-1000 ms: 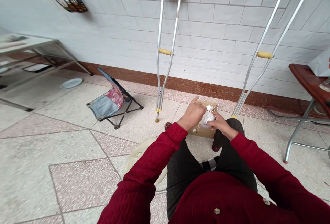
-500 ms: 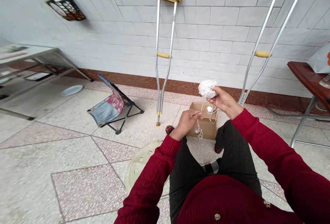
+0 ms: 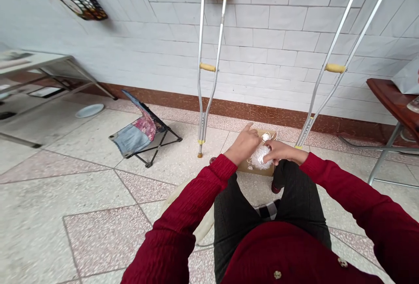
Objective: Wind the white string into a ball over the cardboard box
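My right hand (image 3: 282, 152) grips a ball of white yarn (image 3: 259, 157), with the fingers over its top and right side. Close by on the left is my left hand (image 3: 246, 143), its fingers curled in on the yarn strand and one finger pointing up; the strand itself is mostly hidden there. Beneath both hands, between my feet, an open cardboard box (image 3: 262, 172) stands on the floor. A smaller white ball (image 3: 266, 136) with loose strands shows at the box's far side, partly behind my right hand.
One crutch (image 3: 207, 68) leans on the tiled wall ahead, another crutch (image 3: 334, 68) to its right. At the left are a folding chair (image 3: 134, 138), a plate (image 3: 89, 111) and a table (image 3: 36, 63). A pale round stool (image 3: 204, 227) stands beside my left leg, a brown table (image 3: 389, 100) at right.
The yarn ball has come down and nearer with my right hand, now low over the box. My left hand has moved slightly up and away from me, with one finger raised.
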A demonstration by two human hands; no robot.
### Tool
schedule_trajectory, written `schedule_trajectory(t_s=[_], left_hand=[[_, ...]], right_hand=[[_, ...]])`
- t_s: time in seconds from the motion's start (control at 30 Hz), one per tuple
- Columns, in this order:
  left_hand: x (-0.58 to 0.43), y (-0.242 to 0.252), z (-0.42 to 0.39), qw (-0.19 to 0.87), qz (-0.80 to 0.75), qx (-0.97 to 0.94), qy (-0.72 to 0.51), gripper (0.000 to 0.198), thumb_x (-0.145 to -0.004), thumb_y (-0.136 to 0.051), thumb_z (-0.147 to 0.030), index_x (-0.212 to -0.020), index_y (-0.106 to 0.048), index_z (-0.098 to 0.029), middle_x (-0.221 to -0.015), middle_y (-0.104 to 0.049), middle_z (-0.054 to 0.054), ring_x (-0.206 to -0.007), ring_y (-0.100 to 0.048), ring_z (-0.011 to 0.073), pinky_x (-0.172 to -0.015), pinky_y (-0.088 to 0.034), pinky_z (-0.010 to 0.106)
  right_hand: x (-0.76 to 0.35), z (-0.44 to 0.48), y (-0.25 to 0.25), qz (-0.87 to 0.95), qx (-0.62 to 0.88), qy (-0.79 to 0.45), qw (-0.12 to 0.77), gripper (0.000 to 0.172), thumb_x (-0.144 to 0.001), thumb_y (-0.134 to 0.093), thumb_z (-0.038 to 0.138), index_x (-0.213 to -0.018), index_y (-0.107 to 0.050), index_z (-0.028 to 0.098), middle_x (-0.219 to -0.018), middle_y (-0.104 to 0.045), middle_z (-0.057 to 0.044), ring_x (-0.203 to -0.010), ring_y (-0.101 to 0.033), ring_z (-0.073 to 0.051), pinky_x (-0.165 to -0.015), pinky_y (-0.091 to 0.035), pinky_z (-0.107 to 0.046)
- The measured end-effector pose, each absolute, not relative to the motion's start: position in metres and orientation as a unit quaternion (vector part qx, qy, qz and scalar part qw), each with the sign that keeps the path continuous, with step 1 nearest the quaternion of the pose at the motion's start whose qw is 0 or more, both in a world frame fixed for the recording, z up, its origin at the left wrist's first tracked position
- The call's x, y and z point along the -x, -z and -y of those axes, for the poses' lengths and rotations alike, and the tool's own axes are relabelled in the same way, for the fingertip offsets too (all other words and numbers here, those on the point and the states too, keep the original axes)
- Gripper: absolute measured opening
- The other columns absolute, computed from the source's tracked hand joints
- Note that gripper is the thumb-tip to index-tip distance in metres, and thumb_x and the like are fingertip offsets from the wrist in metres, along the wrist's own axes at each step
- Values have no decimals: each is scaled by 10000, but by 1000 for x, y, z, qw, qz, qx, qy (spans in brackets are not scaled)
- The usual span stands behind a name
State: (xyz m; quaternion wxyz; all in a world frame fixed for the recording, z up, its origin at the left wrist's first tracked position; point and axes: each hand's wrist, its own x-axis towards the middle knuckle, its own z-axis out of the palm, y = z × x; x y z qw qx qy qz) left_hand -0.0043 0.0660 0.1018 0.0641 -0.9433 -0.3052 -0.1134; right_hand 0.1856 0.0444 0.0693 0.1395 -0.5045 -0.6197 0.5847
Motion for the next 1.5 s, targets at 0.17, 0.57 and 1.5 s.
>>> schedule_trajectory(t_s=[0.17, 0.57, 1.5], left_hand=[[13, -85, -72, -13, 398, 911, 103, 237, -785, -577, -111, -561, -641, -158, -578, -634, 59, -663, -612, 195, -1018, -393, 445], [16, -91, -32, -600, 324, 667, 300, 360, -899, -549, -439, -725, -674, -150, -708, -713, 60, -884, -689, 210, -951, -474, 359], [25, -205, -95, -283, 338, 806, 395, 297, -924, -502, -305, -793, -712, -139, -762, -714, 37, -761, -637, 145, -811, -485, 305]], right_hand=[[-185, -56, -71, 740, 557, -362, 105, 518, -536, -823, 335, -974, -606, 166, -783, -671, -61, -614, -647, -211, -528, -484, -288], [-199, -85, -76, 709, 664, -85, 220, 693, -567, -806, 356, -1163, -503, 173, -1156, -542, -121, -934, -625, -258, -769, -487, -347], [-163, -85, -303, 580, 321, -527, 532, 383, -928, -510, 471, -1134, -551, 151, -869, -607, 1, -566, -569, -24, -503, -421, -125]])
